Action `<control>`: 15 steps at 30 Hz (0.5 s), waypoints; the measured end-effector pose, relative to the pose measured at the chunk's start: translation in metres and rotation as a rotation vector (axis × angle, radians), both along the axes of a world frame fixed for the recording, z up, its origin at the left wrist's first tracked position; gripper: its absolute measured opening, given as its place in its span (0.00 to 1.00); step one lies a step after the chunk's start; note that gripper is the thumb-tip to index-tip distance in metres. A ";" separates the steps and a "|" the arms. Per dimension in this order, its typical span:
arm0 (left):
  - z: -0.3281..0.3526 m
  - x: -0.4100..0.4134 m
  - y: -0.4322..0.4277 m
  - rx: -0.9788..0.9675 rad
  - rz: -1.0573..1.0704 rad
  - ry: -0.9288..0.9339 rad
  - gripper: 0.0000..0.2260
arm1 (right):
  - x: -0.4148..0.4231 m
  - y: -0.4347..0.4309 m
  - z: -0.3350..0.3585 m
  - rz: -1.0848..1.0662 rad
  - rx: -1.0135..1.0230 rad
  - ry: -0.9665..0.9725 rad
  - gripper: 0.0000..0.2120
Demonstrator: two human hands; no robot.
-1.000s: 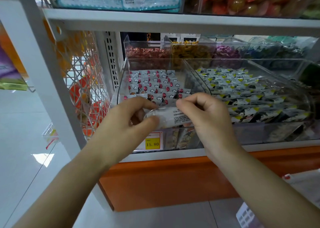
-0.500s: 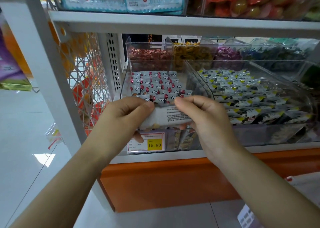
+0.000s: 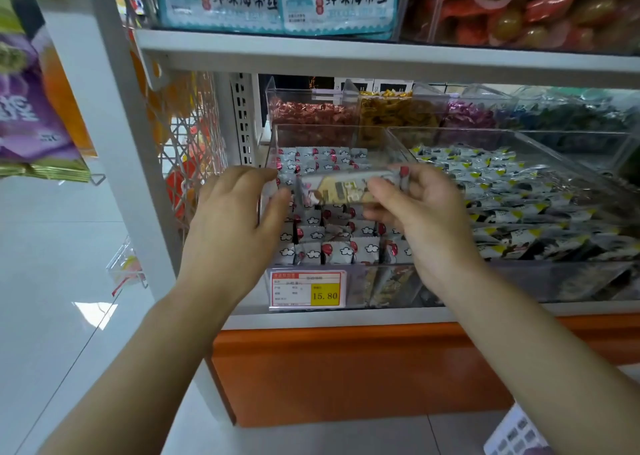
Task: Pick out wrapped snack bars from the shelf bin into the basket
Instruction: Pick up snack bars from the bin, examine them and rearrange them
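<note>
A clear shelf bin (image 3: 277, 150) holds several grey-wrapped snack bars (image 3: 332, 252) with red balloons and white clouds on them. My right hand (image 3: 420, 219) grips one wrapped bar (image 3: 341, 188) by its right end and holds it level above the bin. The bar's picture side faces me. My left hand (image 3: 235, 222) hovers just left of the bar with relaxed fingers and holds nothing. A corner of the white basket (image 3: 516, 435) shows at the bottom right.
A second clear bin (image 3: 568, 164) of yellow-and-black wrapped snacks stands to the right. Smaller bins of candy (image 3: 311, 113) sit behind. A price tag (image 3: 306, 289) reads 15.80. The upper shelf board (image 3: 381, 56) hangs close above. A white upright (image 3: 114, 115) and wire mesh stand left.
Both hands raised the bar from the bin's front edge to above the bin. The bar was turned picture side toward me. My left hand let go and drew slightly left.
</note>
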State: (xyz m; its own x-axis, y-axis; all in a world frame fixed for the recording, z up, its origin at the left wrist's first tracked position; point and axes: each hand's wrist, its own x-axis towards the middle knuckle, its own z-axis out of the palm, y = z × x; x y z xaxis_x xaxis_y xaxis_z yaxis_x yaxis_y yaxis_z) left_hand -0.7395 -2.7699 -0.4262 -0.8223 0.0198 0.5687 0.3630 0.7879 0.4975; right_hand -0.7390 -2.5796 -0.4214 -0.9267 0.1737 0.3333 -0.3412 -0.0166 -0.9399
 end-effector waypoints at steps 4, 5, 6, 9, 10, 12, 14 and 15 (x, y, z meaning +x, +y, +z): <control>-0.014 -0.015 -0.009 -0.183 -0.033 -0.149 0.26 | -0.039 -0.021 0.016 -0.123 0.287 0.070 0.10; -0.017 -0.017 -0.010 -0.189 -0.053 -0.162 0.27 | -0.049 -0.029 0.018 -0.119 0.389 0.097 0.11; -0.018 -0.018 -0.010 -0.193 -0.064 -0.166 0.28 | -0.060 -0.036 0.020 -0.120 0.501 0.124 0.11; -0.018 -0.020 -0.011 -0.168 -0.087 -0.192 0.29 | -0.087 -0.052 0.020 -0.116 0.799 0.186 0.11; -0.019 -0.019 -0.011 -0.150 -0.098 -0.203 0.29 | -0.093 -0.055 0.018 -0.091 0.869 0.191 0.10; -0.019 -0.019 -0.011 -0.117 -0.119 -0.225 0.30 | -0.101 -0.061 0.014 -0.018 0.990 0.189 0.10; -0.019 -0.019 -0.011 -0.091 -0.136 -0.249 0.31 | -0.105 -0.063 0.011 0.069 1.068 0.165 0.11; -0.020 -0.019 -0.012 -0.081 -0.142 -0.260 0.32 | -0.106 -0.063 0.010 0.101 1.106 0.149 0.12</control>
State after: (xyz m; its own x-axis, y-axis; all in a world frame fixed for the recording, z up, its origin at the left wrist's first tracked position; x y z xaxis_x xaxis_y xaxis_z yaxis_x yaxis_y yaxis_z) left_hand -0.7584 -2.7815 -0.4460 -0.9257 0.1820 0.3315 0.3414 0.7793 0.5255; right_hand -0.8452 -2.6429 -0.4118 -0.8577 -0.3606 0.3665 -0.4959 0.7684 -0.4046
